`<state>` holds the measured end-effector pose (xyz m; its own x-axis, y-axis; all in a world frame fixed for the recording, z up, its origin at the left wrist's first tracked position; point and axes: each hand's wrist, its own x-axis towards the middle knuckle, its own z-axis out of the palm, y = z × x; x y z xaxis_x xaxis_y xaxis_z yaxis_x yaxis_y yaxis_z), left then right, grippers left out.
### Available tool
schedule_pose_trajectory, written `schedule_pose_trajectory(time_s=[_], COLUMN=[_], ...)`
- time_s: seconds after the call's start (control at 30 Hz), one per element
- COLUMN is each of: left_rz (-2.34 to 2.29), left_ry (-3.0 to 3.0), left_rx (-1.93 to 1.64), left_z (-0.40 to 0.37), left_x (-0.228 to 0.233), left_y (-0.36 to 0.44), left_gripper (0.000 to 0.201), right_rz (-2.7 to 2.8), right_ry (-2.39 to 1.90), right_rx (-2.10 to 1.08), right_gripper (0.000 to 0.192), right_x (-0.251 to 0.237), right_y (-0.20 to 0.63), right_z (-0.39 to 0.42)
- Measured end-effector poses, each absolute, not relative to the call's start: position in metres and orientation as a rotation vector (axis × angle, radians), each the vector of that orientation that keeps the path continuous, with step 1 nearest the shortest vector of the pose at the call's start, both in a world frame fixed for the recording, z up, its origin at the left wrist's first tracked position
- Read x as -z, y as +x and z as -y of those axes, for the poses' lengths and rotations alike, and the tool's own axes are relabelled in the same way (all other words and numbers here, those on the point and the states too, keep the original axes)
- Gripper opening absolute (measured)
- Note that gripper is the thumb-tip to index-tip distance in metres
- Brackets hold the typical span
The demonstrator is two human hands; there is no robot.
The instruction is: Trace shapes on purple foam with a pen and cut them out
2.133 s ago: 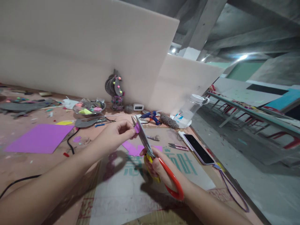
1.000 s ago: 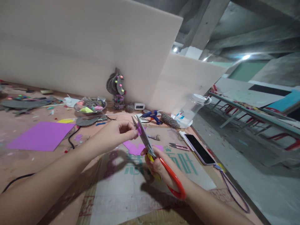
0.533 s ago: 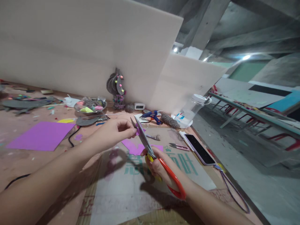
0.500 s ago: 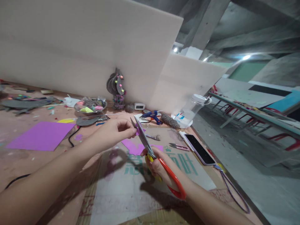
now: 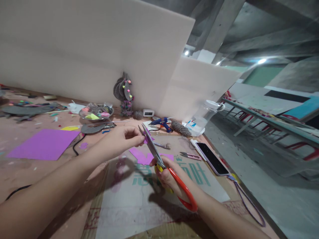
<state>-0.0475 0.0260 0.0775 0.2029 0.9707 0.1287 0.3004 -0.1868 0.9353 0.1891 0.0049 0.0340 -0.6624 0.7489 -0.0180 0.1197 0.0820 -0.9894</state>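
My right hand (image 5: 170,172) grips a pair of scissors (image 5: 156,152) with red and yellow handles, its blades pointing up and away and slightly parted. Between finger and thumb, my left hand (image 5: 129,137) pinches a small piece of purple paper (image 5: 149,137), partly hidden behind the blades. The blades are around or right beside that piece; I cannot tell which. Below them, purple paper offcuts (image 5: 139,156) lie on a white printed sheet (image 5: 124,205). A large purple sheet (image 5: 45,144) lies flat on the table at the left.
Farther back are a bowl of bits (image 5: 96,113), a grey felt ornament with coloured beads (image 5: 123,93), a blue glue gun (image 5: 161,123), grey yarn (image 5: 180,128) and a clear bottle (image 5: 205,114). Pink thread snips (image 5: 191,156) and a phone (image 5: 211,158) lie near the table's right edge.
The hands hold nearly the same position. The purple piece behind the blades has tilted slightly, and the scissors' blades have shifted only a little.
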Motion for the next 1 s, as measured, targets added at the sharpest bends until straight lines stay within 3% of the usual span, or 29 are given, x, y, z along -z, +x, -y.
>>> schedule_pose_trajectory(time_s=[0.43,1.0], left_rz=[-1.140,-1.241], left_ry=[1.599,1.732], left_rx=[-1.040,-0.907], left_z=[-0.028,-0.032], left_x=[-0.074,-0.075], left_y=[-0.044,-0.052], left_gripper=[0.022,0.029], right_rz=[1.689,1.781], right_ry=[-0.756,-0.942], right_rx=[-1.829,-1.652], right_gripper=[0.059,0.059], right_x=[-0.019,-0.021], right_y=[0.189,0.188], right_z=[-0.007,-0.009])
